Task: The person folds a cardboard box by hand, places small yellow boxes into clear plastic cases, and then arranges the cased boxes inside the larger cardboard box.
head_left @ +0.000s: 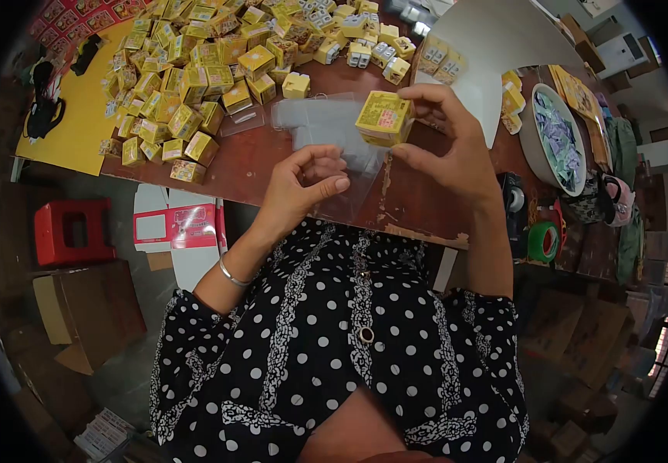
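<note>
A small yellow printed box (382,117) is pinched between the thumb and fingers of my right hand (446,139), raised a little above the table. My left hand (307,181) hovers to the left of it, fingers curled and thumb apart from them, with nothing visible between. Beneath both hands lie clear plastic bags (322,127), flat on the dark red tabletop (241,170). Just behind the bags stands a lone yellow cube (296,85), and a large heap of similar yellow boxes (195,81) spreads over the back left.
Yellow-and-white cubes (361,54) sit at the back. A pale curved sheet (496,46) rises at the back right. Right of it, a white basin (542,147) holds purple-green packets, with green tape (542,241) below. A red stool (74,231) stands on the floor at left.
</note>
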The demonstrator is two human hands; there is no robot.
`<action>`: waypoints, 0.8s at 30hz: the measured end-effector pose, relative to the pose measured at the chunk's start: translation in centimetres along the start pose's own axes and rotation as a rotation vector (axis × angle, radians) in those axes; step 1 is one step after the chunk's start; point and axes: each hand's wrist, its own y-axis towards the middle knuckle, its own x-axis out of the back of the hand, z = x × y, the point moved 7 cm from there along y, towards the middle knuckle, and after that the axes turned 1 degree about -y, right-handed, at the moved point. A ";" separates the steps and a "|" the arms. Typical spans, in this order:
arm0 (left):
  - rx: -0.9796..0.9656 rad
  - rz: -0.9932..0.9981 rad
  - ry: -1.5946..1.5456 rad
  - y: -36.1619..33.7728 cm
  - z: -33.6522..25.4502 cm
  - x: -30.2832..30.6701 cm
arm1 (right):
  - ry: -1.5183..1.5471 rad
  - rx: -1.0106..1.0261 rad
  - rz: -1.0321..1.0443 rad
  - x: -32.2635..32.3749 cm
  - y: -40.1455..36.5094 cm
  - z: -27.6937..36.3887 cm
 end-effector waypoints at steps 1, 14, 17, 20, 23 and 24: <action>0.002 0.000 0.002 0.0 0.0 -0.3 | -0.072 0.018 -0.002 -0.3 -0.3 -0.1; 0.001 0.019 0.039 -0.4 0.0 -2.1 | -0.050 -0.204 0.142 -0.9 -2.7 -1.4; -0.010 0.029 0.088 -0.4 0.2 -2.3 | 0.043 -0.167 0.156 -0.7 -2.8 -0.9; -0.021 0.049 0.104 -0.4 0.6 -2.7 | 0.075 -0.235 0.188 -0.2 -3.3 -1.6; -0.006 0.057 0.109 -0.6 0.4 -2.9 | 0.097 -0.196 0.074 1.0 -3.6 -3.0; 0.009 0.059 0.116 -0.6 0.4 -3.0 | 0.103 -0.182 0.037 1.1 -3.5 -2.8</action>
